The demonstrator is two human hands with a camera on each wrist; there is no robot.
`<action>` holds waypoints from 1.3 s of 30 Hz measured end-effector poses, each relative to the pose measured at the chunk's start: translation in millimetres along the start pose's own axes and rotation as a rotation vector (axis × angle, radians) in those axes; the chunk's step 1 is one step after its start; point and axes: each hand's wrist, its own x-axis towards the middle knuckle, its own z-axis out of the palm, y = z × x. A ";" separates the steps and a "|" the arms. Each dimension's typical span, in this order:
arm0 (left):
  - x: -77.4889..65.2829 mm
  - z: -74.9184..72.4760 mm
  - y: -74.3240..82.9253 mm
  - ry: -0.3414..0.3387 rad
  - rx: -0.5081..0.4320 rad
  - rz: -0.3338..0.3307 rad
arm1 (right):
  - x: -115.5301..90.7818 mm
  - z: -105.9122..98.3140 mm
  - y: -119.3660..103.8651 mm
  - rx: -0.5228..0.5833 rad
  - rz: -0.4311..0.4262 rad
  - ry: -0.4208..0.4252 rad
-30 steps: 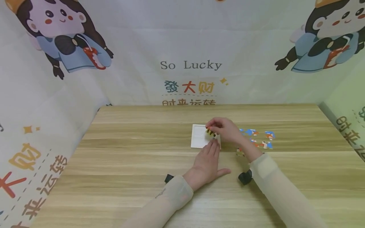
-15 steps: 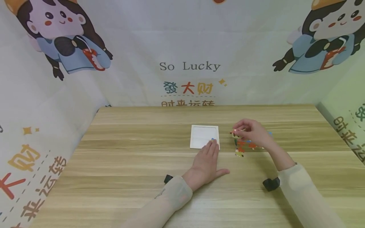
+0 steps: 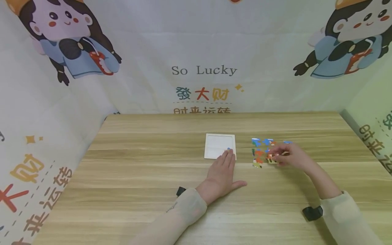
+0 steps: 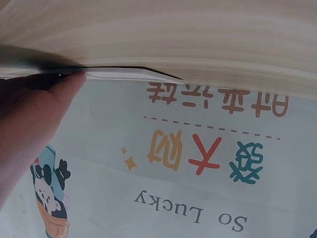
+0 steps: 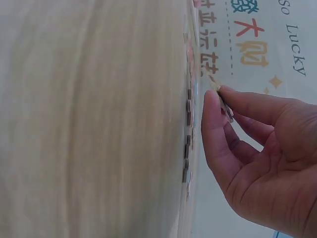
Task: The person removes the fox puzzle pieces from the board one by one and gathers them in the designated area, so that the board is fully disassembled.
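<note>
My left hand lies with straight fingers on the lower right corner of a shallow white puzzle tray. A bit of blue shows at its fingertips; the rest of that is covered. In the left wrist view the tray appears edge-on by a finger. My right hand pinches a small jigsaw puzzle piece between thumb and fingers, over the group of loose pieces. The right wrist view shows this piece tilted and raised off the table. Several loose jigsaw pieces lie right of the tray, some hidden by the hand.
The wooden table reaches back to a printed cloth backdrop, with more cloth at both sides. Black wrist cameras are strapped near the sleeves.
My right hand has carried a puzzle piece from above the tray rightward, then farther right and nearer over the loose pieces. The left hand stays in place on the tray.
</note>
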 end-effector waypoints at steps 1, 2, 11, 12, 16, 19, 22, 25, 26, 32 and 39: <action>0.2 0.0 0.2 0.000 0.007 -0.001 | -1.1 0.1 1.1 -0.001 0.004 -0.007; 0.4 0.0 0.3 0.000 0.013 -0.003 | -1.6 0.1 2.4 -0.010 0.000 -0.012; 1.4 -1.8 0.3 -0.002 0.012 -0.007 | 0.5 3.3 1.9 -0.074 0.054 -0.030; 1.0 -2.1 0.4 -0.003 0.013 -0.007 | 0.9 4.0 2.0 -0.071 0.057 -0.032; -0.5 -3.1 1.0 0.000 0.005 -0.004 | -0.2 6.0 2.4 -0.075 0.071 -0.040; -0.7 -2.8 1.4 0.000 -0.003 -0.002 | -1.8 7.1 1.5 -0.102 0.079 -0.039; 0.2 -2.2 1.5 0.003 0.003 -0.001 | -2.7 8.7 0.2 -0.123 0.092 -0.034; 0.2 -2.1 1.5 0.004 0.009 -0.002 | -3.6 10.1 -1.6 -0.137 0.107 -0.030; 0.0 -2.0 1.5 0.003 0.008 -0.002 | -3.5 10.5 -1.8 -0.145 0.110 -0.029; -0.9 -1.3 1.7 -0.001 -0.005 -0.002 | -3.2 11.6 -1.6 -0.195 0.114 -0.017; -1.5 -2.4 1.3 0.009 -0.020 0.001 | -3.5 9.7 -4.0 -0.230 0.099 0.014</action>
